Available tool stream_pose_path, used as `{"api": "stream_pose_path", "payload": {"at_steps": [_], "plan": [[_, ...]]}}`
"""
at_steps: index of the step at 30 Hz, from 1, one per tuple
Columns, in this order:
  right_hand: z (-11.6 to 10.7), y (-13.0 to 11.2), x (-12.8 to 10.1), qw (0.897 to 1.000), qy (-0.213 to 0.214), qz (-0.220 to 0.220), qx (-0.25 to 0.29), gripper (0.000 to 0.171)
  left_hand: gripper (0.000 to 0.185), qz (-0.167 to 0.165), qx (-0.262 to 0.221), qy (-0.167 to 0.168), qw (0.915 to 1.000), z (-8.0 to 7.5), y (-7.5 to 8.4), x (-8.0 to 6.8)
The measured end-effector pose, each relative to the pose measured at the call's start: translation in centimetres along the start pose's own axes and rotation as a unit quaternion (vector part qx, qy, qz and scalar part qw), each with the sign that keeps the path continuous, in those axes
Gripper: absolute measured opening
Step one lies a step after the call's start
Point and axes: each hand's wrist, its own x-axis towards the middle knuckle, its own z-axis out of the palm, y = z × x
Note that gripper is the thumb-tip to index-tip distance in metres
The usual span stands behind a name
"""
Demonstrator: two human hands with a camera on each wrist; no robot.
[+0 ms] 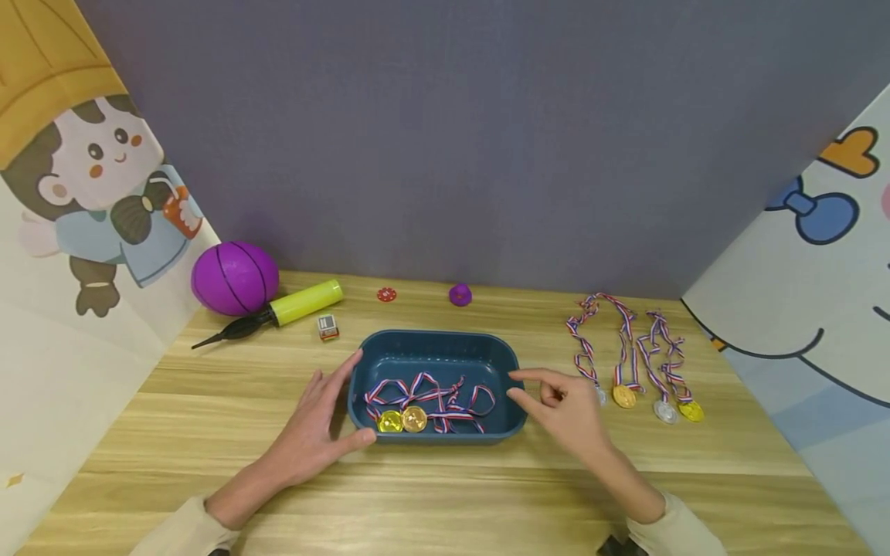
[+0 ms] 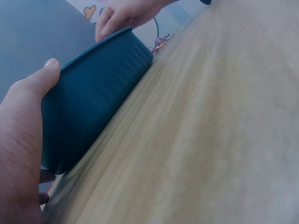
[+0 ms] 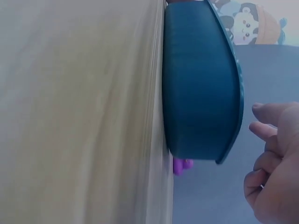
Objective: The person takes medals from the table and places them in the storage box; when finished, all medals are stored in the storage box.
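A dark blue rectangular basin (image 1: pixel 438 337) stands on the table in front of me. Inside it lie a yellow-gold medal (image 1: pixel 390 422) and a darker gold medal (image 1: pixel 414 419), their striped ribbons (image 1: pixel 452 417) tangled beside them. My left hand (image 1: pixel 313 432) spreads round the basin's left end, thumb at the front corner and fingers along the side; the left wrist view shows the thumb (image 2: pixel 50 65) right at the rim. Over the right rim hovers my right hand (image 1: pixel 566 409), thumb and index finger apart with nothing between them, the other fingers bent.
Right of the basin lie several medals (image 1: pixel 624 396) with striped ribbons. Behind and left are a purple ball (image 1: pixel 235 279), a yellow hand pump (image 1: pixel 306 303), a small box-like item (image 1: pixel 328 327), a red disc (image 1: pixel 386 294) and a small purple object (image 1: pixel 460 294). A grey partition (image 1: pixel 431 154) closes the back.
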Motion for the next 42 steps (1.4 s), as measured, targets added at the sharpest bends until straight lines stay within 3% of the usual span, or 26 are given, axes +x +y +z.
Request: {"api": "stream_pose_path", "payload": {"at_steps": [9, 26, 31, 38, 42], "plan": [[-2.0, 1.1, -1.0, 0.999, 0.044, -0.005, -0.024, 0.03, 0.11, 0.01, 0.001, 0.006, 0.9999, 0.0, -0.1, 0.1], [-4.6, 3.7, -3.0, 0.991, 0.069, 0.098, -0.052, 0.025, 0.11, 0.009, 0.002, 0.004, 1.0, 0.0, -0.1, 0.0], [-5.4, 4.0, -3.2, 0.987, 0.078, 0.111, -0.085, 0.023, 0.11, 0.006, 0.002, 0.003, 1.0, 0.1, -0.1, 0.0], [-6.6, 5.0, -3.4, 0.98, 0.092, 0.085, -0.157, 0.022, 0.111, 0.004, -0.001, 0.002, 1.0, 0.1, -0.1, 0.0], [-7.3, 5.7, -3.5, 0.969, 0.087, 0.104, -0.205, 0.019, 0.111, 0.003, -0.002, 0.002, 1.0, 0.1, -0.1, 0.0]]}}
